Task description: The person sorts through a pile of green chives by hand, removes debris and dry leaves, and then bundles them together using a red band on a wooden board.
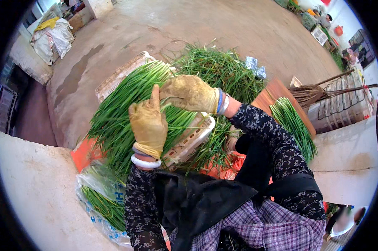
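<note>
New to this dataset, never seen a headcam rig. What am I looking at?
No robot here: it's a person working with both hands in yellowish gloves. The single picture comes from the left of two fisheye cameras on the head, looking down, hence the round, bent edges. Picture left is the person's left.

The left hand and right hand meet over long green stalks heaped on a pale slotted crate. Whether the fingers grip any stalks is hidden.

Beyond lies a loose green pile on the floor. At right, a bundle rests on a wooden board; at lower left, a clear bag holds more greens.
</note>
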Available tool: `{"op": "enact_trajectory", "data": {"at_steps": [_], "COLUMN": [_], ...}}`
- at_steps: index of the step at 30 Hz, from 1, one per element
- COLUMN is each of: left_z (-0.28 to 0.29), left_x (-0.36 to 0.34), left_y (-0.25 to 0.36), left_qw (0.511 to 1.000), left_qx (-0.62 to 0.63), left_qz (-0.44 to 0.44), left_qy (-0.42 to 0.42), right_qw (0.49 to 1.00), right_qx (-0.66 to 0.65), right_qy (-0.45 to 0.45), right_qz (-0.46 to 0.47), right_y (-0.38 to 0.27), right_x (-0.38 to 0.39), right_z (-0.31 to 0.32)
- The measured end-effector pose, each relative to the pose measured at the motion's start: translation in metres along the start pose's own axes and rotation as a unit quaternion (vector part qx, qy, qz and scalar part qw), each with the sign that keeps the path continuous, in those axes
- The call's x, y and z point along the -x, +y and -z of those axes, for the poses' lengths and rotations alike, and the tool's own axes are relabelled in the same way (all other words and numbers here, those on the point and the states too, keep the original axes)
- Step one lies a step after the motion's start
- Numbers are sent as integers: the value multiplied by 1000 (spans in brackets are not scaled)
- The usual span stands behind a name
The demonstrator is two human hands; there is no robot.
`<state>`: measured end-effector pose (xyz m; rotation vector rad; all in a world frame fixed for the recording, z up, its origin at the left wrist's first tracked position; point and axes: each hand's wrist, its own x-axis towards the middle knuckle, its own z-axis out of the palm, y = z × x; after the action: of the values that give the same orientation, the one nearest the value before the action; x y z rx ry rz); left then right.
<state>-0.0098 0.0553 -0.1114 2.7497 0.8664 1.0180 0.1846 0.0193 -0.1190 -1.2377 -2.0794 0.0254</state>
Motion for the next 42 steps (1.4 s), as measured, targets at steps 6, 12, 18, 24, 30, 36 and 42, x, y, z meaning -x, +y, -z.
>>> {"op": "enact_trajectory", "data": {"at_steps": [6,12,18,24,30,36,42], "left_z": [58,-30,-92,-99,-104,-93,-77], "left_x": [-6,34,59,52,59,61,68], "left_y": [15,-1,-59,-64,-78,-80,-86], "left_qw": [814,699,660,707,696,677,690], "left_qx": [446,496,497,412,419,453,513], "left_qz": [350,429,495,513,532,523,462], "left_qy": [-131,-286,-269,-259,-241,-252,-219], "right_qw": [938,932,923,939,949,918,840], "right_qx": [80,219,233,124,53,-154,-274], "right_qy": [-64,-123,-222,-142,-178,-107,53], "right_qz": [-332,-261,-212,-288,-255,-350,-465], "right_y": [32,47,62,60,50,28,-9], "right_x": [122,136,129,143,142,122,107], "right_z": [-27,-79,-59,-69,-36,9,118]}}
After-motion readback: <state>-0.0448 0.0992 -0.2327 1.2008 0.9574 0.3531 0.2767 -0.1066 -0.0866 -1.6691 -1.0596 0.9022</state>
